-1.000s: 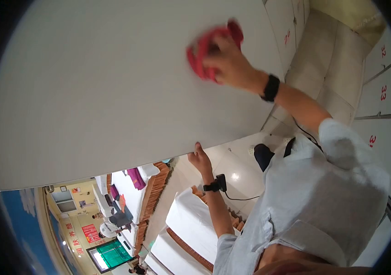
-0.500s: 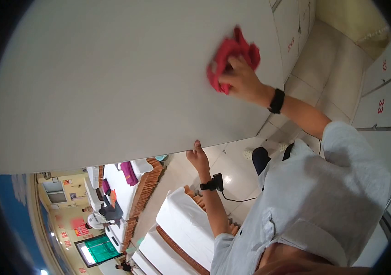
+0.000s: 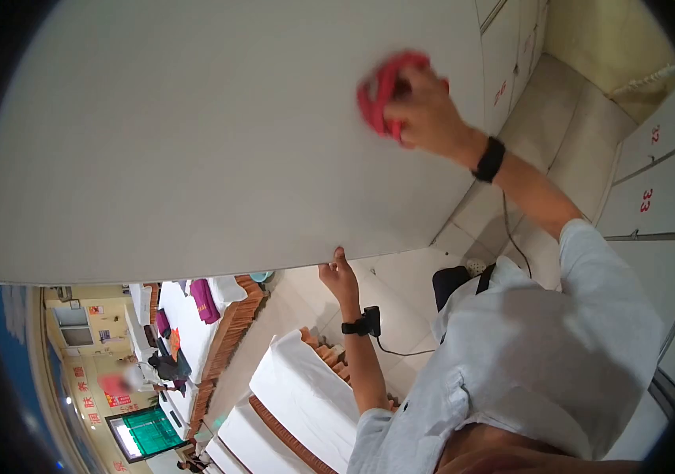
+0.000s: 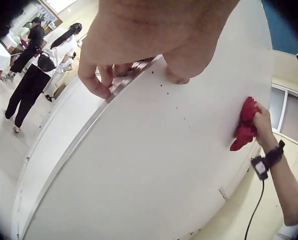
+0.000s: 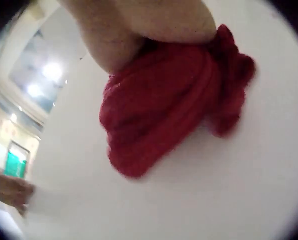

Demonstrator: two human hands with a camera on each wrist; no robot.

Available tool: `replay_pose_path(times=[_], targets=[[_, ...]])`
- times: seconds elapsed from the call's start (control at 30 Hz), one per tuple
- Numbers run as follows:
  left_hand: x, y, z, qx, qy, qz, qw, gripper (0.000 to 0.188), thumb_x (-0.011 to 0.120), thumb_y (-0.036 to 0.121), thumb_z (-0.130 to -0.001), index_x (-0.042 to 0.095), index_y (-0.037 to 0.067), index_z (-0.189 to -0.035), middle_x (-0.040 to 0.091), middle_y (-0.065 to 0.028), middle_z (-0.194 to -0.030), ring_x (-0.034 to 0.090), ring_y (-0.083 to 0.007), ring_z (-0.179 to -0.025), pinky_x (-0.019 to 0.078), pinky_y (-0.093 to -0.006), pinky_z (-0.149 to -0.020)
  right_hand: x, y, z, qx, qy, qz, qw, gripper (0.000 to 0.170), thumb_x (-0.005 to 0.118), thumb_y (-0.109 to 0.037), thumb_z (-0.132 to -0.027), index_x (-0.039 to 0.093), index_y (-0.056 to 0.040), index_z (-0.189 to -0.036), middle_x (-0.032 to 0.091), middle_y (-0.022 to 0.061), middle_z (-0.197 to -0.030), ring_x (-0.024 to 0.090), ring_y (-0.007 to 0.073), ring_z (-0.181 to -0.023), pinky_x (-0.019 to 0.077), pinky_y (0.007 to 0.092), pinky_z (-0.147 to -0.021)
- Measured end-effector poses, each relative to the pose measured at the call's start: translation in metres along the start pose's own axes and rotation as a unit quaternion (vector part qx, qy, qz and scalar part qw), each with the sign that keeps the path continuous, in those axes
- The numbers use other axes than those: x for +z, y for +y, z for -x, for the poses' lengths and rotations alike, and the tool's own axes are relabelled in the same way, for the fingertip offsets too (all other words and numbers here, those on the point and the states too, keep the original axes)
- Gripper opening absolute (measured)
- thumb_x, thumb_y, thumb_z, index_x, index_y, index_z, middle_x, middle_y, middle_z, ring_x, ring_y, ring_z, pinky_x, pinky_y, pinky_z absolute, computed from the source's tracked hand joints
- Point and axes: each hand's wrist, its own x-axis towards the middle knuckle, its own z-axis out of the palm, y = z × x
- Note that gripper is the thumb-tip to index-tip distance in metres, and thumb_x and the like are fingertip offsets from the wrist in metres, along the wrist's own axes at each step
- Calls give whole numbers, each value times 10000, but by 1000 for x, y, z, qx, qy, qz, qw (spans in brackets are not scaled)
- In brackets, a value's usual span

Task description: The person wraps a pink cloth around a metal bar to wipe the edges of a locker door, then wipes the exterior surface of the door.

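Observation:
In the head view my right hand (image 3: pixel 435 118) holds a crumpled red cloth (image 3: pixel 371 103) against the broad face of a large white panel (image 3: pixel 195 158). Up close in the right wrist view, the red cloth (image 5: pixel 159 110) bunches in folds below the hand, which hides its upper part. My left hand (image 3: pixel 341 283) grips the panel's lower edge as the head view shows it, thumb on the broad face. From the left wrist, the left hand (image 4: pixel 154 35) has its fingers curled over the edge, with small dark marks on the panel near the thumb.
Numbered white lockers (image 3: pixel 654 197) stand at the right, beside a tiled floor (image 3: pixel 547 103). White-covered beds with brown skirts (image 3: pixel 306 379) lie below the panel. Another person in dark trousers (image 4: pixel 31 95) stands across the room. A black cable (image 3: pixel 515 237) hangs near my right arm.
My right hand and the red cloth have shifted right in the head view, then slightly up, over the panel face. My left hand stays at the edge. The head view has turned a little.

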Motion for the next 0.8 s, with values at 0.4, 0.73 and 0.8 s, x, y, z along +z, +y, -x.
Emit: replay_pose_path(times=[0.4, 0.73, 0.8], targets=[[1, -4, 6, 3, 15, -34, 999, 270, 644, 229, -907, 628, -40, -925, 660, -110, -821, 597, -176, -731, 483, -299, -682, -24, 4, -47, -17, 35, 57, 998, 229, 694, -55, -525, 645, -145, -729, 567, 143, -1015, 519, 318, -922, 398, 418, -762], [-1, -20, 4, 54, 13, -80, 995, 265, 619, 224, -919, 616, -41, -913, 646, -98, -798, 566, -147, -679, 464, -284, -634, -19, -1, -53, 2, 45, 55, 997, 248, 663, -29, -505, 655, -134, -730, 575, 138, -986, 498, 322, -889, 388, 405, -757], [0, -18, 9, 57, 12, -93, 994, 271, 619, 223, -919, 615, -48, -908, 649, -107, -791, 577, -155, -674, 471, -287, -632, -15, -13, -62, 32, 97, 51, 993, 220, 677, -38, -528, 649, -128, -727, 594, 107, -915, 491, 302, -885, 382, 396, -732]])
